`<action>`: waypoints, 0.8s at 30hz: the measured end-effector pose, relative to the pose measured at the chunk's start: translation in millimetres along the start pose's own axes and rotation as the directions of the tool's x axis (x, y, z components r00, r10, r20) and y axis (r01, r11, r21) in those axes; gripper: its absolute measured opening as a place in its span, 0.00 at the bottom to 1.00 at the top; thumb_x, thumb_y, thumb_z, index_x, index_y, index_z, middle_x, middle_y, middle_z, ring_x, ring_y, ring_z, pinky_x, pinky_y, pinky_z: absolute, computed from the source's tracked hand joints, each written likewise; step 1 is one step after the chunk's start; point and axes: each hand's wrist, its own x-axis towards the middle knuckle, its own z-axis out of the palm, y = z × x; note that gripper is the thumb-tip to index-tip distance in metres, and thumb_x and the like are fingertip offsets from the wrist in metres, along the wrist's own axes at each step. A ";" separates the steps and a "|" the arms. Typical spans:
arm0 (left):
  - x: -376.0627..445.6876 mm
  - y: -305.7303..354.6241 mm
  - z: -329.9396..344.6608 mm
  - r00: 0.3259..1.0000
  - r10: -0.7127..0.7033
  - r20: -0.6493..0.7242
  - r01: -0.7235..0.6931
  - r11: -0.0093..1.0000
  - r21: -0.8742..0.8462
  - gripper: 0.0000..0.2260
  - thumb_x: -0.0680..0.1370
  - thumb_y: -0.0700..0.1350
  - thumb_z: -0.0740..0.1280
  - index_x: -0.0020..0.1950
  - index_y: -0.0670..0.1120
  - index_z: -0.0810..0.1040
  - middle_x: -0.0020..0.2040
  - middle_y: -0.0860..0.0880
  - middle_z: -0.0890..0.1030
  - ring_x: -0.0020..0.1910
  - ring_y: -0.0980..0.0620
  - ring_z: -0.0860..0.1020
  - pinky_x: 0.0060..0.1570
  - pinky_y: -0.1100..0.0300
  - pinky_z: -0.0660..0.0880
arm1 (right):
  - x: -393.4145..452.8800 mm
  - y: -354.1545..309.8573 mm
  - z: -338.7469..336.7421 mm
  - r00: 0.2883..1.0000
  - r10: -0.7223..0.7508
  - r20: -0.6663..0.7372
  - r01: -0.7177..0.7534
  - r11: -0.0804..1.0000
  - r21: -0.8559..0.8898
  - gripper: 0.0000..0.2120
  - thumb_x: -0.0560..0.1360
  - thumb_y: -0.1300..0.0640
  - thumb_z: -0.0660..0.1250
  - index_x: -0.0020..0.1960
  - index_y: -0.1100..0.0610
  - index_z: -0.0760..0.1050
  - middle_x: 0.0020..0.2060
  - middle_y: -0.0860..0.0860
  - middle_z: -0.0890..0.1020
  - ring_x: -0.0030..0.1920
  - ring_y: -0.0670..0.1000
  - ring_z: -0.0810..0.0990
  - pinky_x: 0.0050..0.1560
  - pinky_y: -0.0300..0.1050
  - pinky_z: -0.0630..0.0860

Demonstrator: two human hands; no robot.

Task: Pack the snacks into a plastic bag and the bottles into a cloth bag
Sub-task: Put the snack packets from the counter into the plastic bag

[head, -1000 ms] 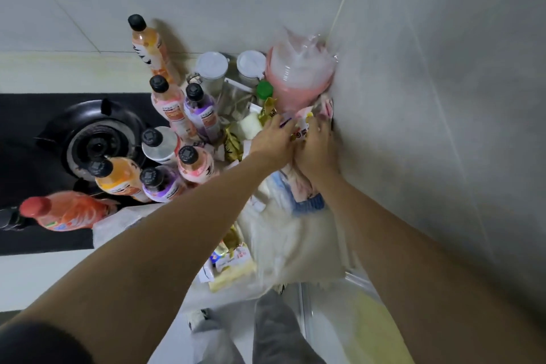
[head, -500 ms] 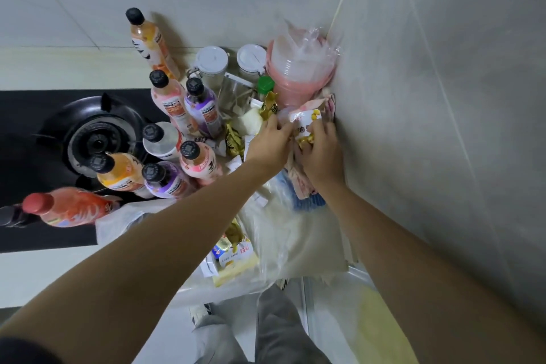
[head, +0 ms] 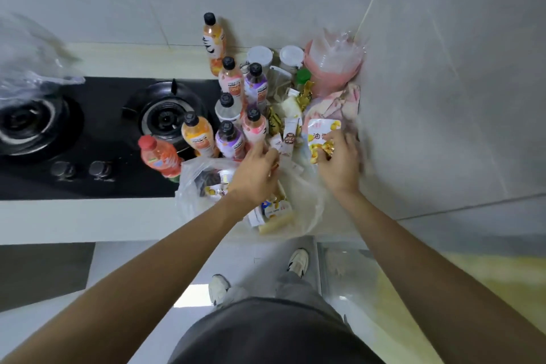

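A person's right hand (head: 339, 165) grips a yellow-printed snack packet (head: 320, 139), now lifted clear of the far-corner pile and drawn nearer, just beyond the open plastic bag (head: 189, 186). The left hand (head: 257, 174) pinches a small white sachet (head: 277, 143) above the bag. Bottles (head: 227, 139) stand untouched, left of the snacks; snack packing is under way.

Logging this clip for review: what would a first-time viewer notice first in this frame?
Two bare arms reach to the counter corner: the right hand grips a yellow-and-white snack packet, the left hand pinches a small sachet over the clear plastic bag already holding snacks. Left of them, a cluster of colourful bottles stands beside the black gas hob.
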 end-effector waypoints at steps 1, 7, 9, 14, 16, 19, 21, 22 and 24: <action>-14.7 -8.4 -3.3 1.000 -0.012 -0.005 0.012 1.000 0.002 0.08 0.78 0.43 0.67 0.55 0.45 0.74 0.56 0.45 0.70 0.49 0.42 0.75 0.42 0.45 0.78 | -18.7 -11.6 4.1 0.999 -0.012 0.051 0.009 0.998 0.063 0.12 0.73 0.64 0.72 0.54 0.58 0.75 0.52 0.54 0.78 0.55 0.56 0.75 0.49 0.50 0.72; -82.0 -53.2 -10.5 0.986 -0.163 0.043 0.160 0.984 0.081 0.07 0.80 0.44 0.66 0.55 0.43 0.75 0.55 0.44 0.72 0.50 0.39 0.76 0.36 0.51 0.73 | -107.6 -44.5 44.3 0.934 -0.056 0.353 0.022 0.995 0.101 0.14 0.73 0.65 0.70 0.56 0.56 0.74 0.53 0.52 0.77 0.48 0.55 0.79 0.44 0.48 0.75; -89.7 -60.2 -11.2 0.982 -0.177 0.067 0.169 0.979 0.113 0.08 0.79 0.43 0.66 0.57 0.43 0.76 0.57 0.43 0.73 0.52 0.39 0.76 0.38 0.50 0.74 | -118.3 -44.6 52.4 0.916 0.013 0.401 -0.042 0.997 0.064 0.14 0.73 0.65 0.69 0.57 0.55 0.74 0.53 0.52 0.76 0.46 0.55 0.80 0.45 0.50 0.77; -90.3 -60.5 -12.1 0.983 -0.155 0.094 0.133 0.969 0.209 0.10 0.77 0.42 0.67 0.58 0.45 0.78 0.58 0.45 0.74 0.60 0.41 0.72 0.53 0.45 0.74 | -111.8 -42.0 61.8 0.887 0.087 0.453 -0.033 0.992 -0.125 0.17 0.77 0.60 0.66 0.65 0.55 0.73 0.55 0.56 0.77 0.54 0.59 0.77 0.49 0.50 0.75; -90.4 -58.3 -11.9 0.984 -0.152 0.091 0.126 0.962 0.243 0.12 0.76 0.43 0.68 0.59 0.47 0.78 0.59 0.47 0.74 0.62 0.42 0.71 0.55 0.45 0.72 | -109.6 -43.5 59.5 0.898 0.054 0.438 0.037 0.980 -0.196 0.15 0.78 0.59 0.65 0.64 0.54 0.74 0.56 0.56 0.78 0.56 0.59 0.76 0.51 0.52 0.76; -90.5 -54.7 -11.5 0.989 -0.124 0.086 0.100 0.966 0.239 0.13 0.77 0.44 0.67 0.62 0.48 0.78 0.60 0.47 0.74 0.62 0.43 0.72 0.53 0.46 0.73 | -108.2 -47.4 53.2 0.923 0.002 0.384 0.101 0.963 -0.250 0.14 0.77 0.58 0.66 0.62 0.54 0.77 0.57 0.54 0.78 0.58 0.57 0.76 0.51 0.51 0.78; -87.5 -51.8 -11.4 0.989 -0.112 0.092 0.089 0.970 0.225 0.14 0.78 0.45 0.67 0.64 0.48 0.78 0.60 0.47 0.75 0.61 0.43 0.72 0.53 0.45 0.74 | -106.5 -49.7 50.4 0.932 -0.033 0.361 0.136 0.955 -0.264 0.12 0.77 0.58 0.67 0.60 0.55 0.79 0.56 0.54 0.77 0.57 0.57 0.76 0.50 0.51 0.77; -84.9 -49.7 -11.4 0.990 -0.104 0.092 0.082 0.972 0.219 0.15 0.77 0.45 0.67 0.65 0.48 0.77 0.61 0.46 0.75 0.61 0.42 0.73 0.53 0.45 0.74 | -105.0 -50.5 48.8 0.934 -0.046 0.355 0.148 0.953 -0.265 0.12 0.77 0.58 0.67 0.60 0.56 0.79 0.56 0.54 0.77 0.57 0.57 0.76 0.49 0.51 0.77; -77.0 -44.7 -10.9 0.994 -0.081 0.077 0.064 0.978 0.197 0.16 0.77 0.45 0.67 0.65 0.48 0.77 0.61 0.45 0.76 0.60 0.41 0.74 0.52 0.46 0.76 | -99.5 -50.6 44.8 0.938 -0.070 0.339 0.164 0.952 -0.258 0.11 0.77 0.58 0.68 0.58 0.57 0.79 0.56 0.54 0.77 0.58 0.56 0.77 0.49 0.51 0.78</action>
